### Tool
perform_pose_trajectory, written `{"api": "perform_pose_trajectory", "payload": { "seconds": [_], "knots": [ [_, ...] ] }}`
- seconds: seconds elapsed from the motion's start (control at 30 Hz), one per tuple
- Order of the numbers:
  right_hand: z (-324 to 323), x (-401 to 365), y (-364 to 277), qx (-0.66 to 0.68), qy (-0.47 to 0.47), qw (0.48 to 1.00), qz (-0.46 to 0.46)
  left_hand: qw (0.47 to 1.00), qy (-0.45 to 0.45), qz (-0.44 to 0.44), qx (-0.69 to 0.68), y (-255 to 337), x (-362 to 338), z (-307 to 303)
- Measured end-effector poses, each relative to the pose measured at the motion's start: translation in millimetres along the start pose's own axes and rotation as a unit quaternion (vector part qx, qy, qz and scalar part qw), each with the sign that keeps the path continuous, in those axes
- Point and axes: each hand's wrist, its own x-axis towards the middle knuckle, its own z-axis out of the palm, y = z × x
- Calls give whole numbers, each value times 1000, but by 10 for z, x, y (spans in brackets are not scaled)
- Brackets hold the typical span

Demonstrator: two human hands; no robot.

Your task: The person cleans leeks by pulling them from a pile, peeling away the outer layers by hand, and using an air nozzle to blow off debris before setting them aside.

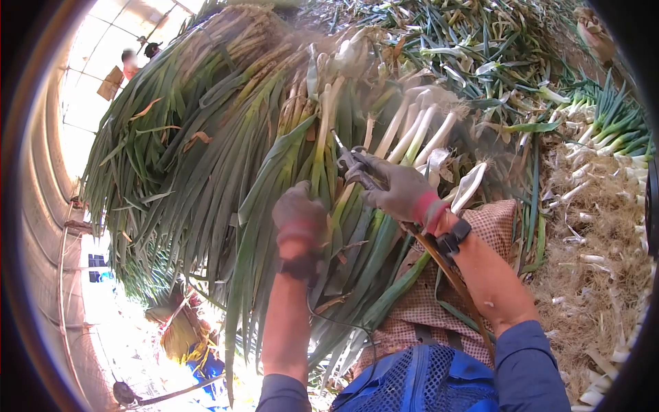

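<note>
My left hand [300, 211], in a grey glove with a red cuff, is closed around a long leek-like green onion [324, 130], its white end pointing up and away from me. In my gloved right hand [398, 187] is an air blow gun [352, 163], its thin nozzle aimed up and left toward that onion's stalk. A brown hose [449, 275] trails from the gun down past my right forearm. More onions with peeled white stalks [422, 130] lie just beyond my right hand. Their green leaves hang beneath both hands.
A big heap of unpeeled onions [185, 130] fills the left. Stripped leaves [473, 48] litter the back. Trimmed roots [597, 206] cover the right, near a bunch of cleaned onions [611, 123]. A checked cloth [405, 323] lies over my lap. Another person [129, 63] is far back left.
</note>
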Motion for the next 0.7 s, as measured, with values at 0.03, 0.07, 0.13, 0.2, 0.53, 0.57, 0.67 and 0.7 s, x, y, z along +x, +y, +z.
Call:
{"api": "perform_pose_trajectory", "payload": {
  "seconds": [0.03, 0.07, 0.13, 0.2, 0.53, 0.57, 0.67, 0.7],
  "knots": [
    [13, -32, 13, 8, 17, 1000, -4, 1000, 1, -5, -10, -20, 15, 8],
    [25, -60, 37, 18, 36, 999, -6, 1000, 1, -7, -18, -18, 13, 6],
    [109, 117, 119, 20, 85, 995, -54, 1000, -15, -8, -6, 31, -27, -52],
    [117, 231, 77, 4, 83, 992, -90, 999, -30, -11, 2, 26, -60, -59],
    [118, -734, 217, -7, 25, 998, -65, 997, -54, 41, 26, -99, -546, 188],
    [91, -858, 228, -6, 5, 997, -80, 997, -51, 55, 19, -60, -643, 187],
    [37, -1022, 307, 16, -20, 997, -73, 992, -80, 97, -17, 248, -878, 153],
    [-18, -1019, 312, 16, 16, 998, -51, 987, -106, 113, -27, 403, -951, 129]
  ]
}}
